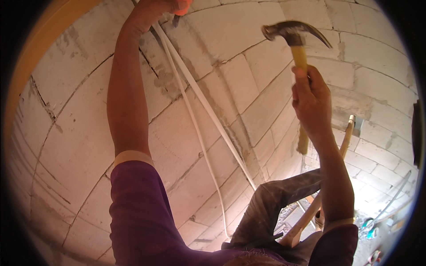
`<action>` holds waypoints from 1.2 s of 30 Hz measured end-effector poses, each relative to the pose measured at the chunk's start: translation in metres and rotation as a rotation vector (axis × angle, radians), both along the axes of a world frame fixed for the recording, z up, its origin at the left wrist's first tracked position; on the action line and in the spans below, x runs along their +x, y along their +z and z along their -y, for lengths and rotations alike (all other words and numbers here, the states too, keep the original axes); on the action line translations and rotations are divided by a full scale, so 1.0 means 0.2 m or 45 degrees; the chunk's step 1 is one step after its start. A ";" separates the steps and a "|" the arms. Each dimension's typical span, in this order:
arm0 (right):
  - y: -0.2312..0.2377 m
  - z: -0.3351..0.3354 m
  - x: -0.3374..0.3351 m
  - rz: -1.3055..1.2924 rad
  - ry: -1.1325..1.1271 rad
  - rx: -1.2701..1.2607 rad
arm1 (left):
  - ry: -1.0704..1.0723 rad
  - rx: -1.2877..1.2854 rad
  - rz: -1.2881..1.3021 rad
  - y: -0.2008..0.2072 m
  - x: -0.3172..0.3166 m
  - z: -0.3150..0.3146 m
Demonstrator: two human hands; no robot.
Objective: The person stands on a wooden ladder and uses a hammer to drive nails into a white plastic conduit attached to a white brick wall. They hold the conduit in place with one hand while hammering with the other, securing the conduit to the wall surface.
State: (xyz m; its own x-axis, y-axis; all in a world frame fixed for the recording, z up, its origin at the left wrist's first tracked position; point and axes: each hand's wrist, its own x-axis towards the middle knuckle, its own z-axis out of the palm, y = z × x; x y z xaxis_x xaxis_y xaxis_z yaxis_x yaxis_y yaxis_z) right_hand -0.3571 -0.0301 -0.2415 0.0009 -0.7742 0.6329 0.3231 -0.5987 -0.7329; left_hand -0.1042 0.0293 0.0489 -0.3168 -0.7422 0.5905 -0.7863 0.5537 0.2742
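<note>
High on the block wall (248, 93), my left hand (153, 11) is closed around an orange-handled tool (183, 6) with a short dark metal end. The frame's upper edge cuts off part of this tool, so its exact kind is hidden. My right hand (313, 99) grips a claw hammer (298, 53) by its yellow handle, raised out to the right. The hammer's head is up, away from the orange-handled tool, with its claw toward the right. Two white conduits (206, 99) run down the wall from beside my left hand.
A yellowish beam (33, 40) crosses the upper left. Below my right arm are a wooden pole (307, 217) and a bent leg in dark trousers (262, 208). Teal-coloured items (372, 232) lie on the floor at the lower right. A rough vertical seam (228, 91) marks the wall.
</note>
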 end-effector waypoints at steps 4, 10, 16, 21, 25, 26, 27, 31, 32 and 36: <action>0.22 -0.06 0.08 -0.025 -0.284 -0.286 | 0.080 0.011 0.045 -0.03 0.02 0.06; 0.51 -0.10 0.25 0.395 -0.268 -0.580 | -0.047 0.117 0.046 0.02 0.05 0.07; 0.59 -0.12 0.21 0.149 -0.461 -0.597 | -0.017 0.127 0.063 0.04 0.05 0.03; 0.54 -0.10 0.33 0.327 -0.423 -0.376 | 0.042 -0.013 0.086 -0.01 0.06 0.08; 0.59 -0.05 0.23 0.021 -0.544 -0.604 | 0.033 0.014 0.152 0.00 0.07 0.08; 0.61 -0.09 0.21 0.132 -0.466 -0.587 | 0.063 0.000 0.109 0.00 0.08 0.06; 0.61 -0.10 0.22 0.260 -0.478 -0.594 | 0.061 -0.012 0.053 -0.02 0.04 0.06; 0.54 0.00 0.34 -0.182 -0.588 -0.606 | 0.003 0.009 0.093 -0.01 0.07 0.10; 0.53 0.06 0.27 -0.203 -0.586 -0.587 | -0.002 0.025 0.091 0.01 0.07 0.11; 0.62 -0.17 0.21 0.382 -0.390 -0.500 | 0.044 0.041 0.038 0.01 0.11 0.09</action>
State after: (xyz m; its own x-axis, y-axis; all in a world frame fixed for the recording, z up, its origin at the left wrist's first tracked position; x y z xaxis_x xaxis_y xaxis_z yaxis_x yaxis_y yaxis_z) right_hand -0.3156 0.0034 -0.1181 -0.4098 -0.4178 0.8109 0.2514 -0.9063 -0.3399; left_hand -0.0815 0.0121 0.0501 -0.3077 -0.7714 0.5570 -0.8130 0.5173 0.2674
